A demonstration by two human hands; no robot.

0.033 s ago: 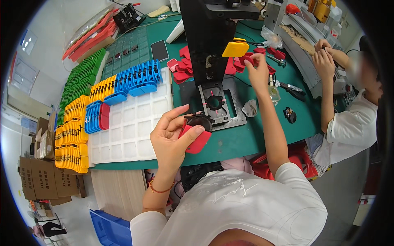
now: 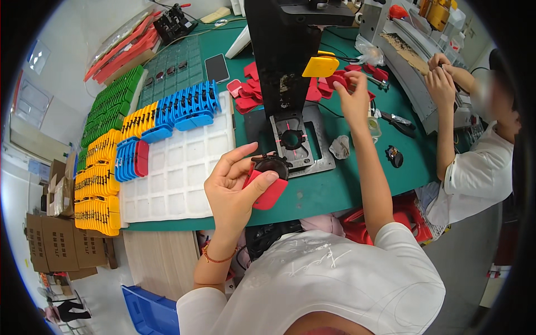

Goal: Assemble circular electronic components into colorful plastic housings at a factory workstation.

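My left hand [image 2: 231, 187] is closed on a red plastic piece [image 2: 270, 192] with a round black part [image 2: 272, 165] fitted at its far end, held just in front of the black press stand [image 2: 277, 61]. A metal fixture [image 2: 292, 139] with a round opening and red light lines lies at the foot of the stand. Farther right, my right hand [image 2: 353, 100] pinches a red plastic cover [image 2: 338, 79] between thumb and fingers. It is over a scatter of loose red covers [image 2: 316, 91], beside a yellow flat piece [image 2: 321, 67] fixed near the stand.
A white gridded tray [image 2: 173, 195] holds rows of blue [image 2: 187, 106], yellow [image 2: 97, 187] and green pieces [image 2: 111, 100] at left. A phone [image 2: 216, 68], pliers [image 2: 399, 121] and a small black part [image 2: 394, 157] lie on the green mat. A co-worker's hands [image 2: 441, 78] are at right.
My right hand has shifted slightly to the right with the red cover between its fingers. My left hand and its piece have stayed in place.
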